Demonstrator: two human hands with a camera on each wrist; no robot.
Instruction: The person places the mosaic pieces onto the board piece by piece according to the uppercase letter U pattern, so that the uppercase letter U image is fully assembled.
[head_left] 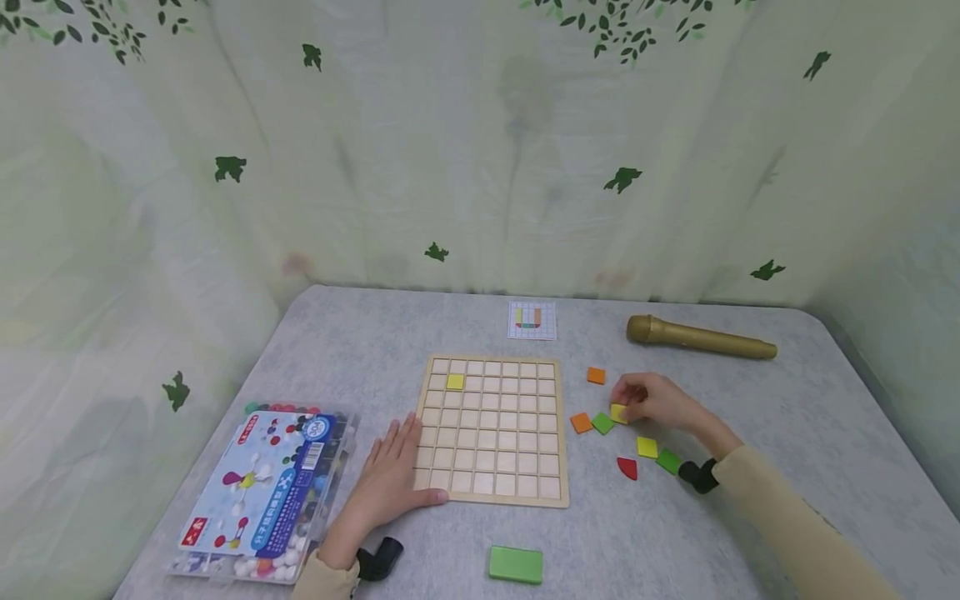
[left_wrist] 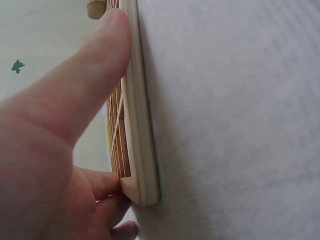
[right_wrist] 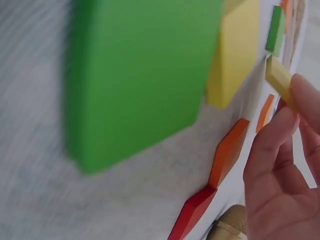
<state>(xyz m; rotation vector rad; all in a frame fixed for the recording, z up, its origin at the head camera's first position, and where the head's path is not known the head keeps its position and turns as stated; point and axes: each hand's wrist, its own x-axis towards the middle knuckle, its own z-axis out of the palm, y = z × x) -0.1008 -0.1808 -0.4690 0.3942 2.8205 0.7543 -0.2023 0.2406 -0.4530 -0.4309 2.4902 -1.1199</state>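
Observation:
A wooden grid board (head_left: pixel 488 502) lies mid-table, with a yellow square tile (head_left: pixel 455 382) in a cell near its top left. My left hand (head_left: pixel 387 481) rests at the board's lower left corner, fingers fairly straight; the left wrist view shows the thumb (left_wrist: pixel 100 65) along the board's edge. Between thumb and fingertips, my right hand (head_left: pixel 660 403) pinches another yellow square tile (right_wrist: pixel 280 79), tilted. Around it lie orange tiles (head_left: pixel 596 376), green tiles (head_left: pixel 603 423), a yellow tile (head_left: pixel 647 447) and a red quarter-circle tile (head_left: pixel 627 468). Its palm is hidden in the head view.
A small pattern card (head_left: pixel 532 321) lies behind the board. At the back right is a gold microphone (head_left: pixel 701 337). A clear box of molecule-model pieces (head_left: pixel 262 492) stands at the left. Near the front lies a green rectangular block (head_left: pixel 515 565).

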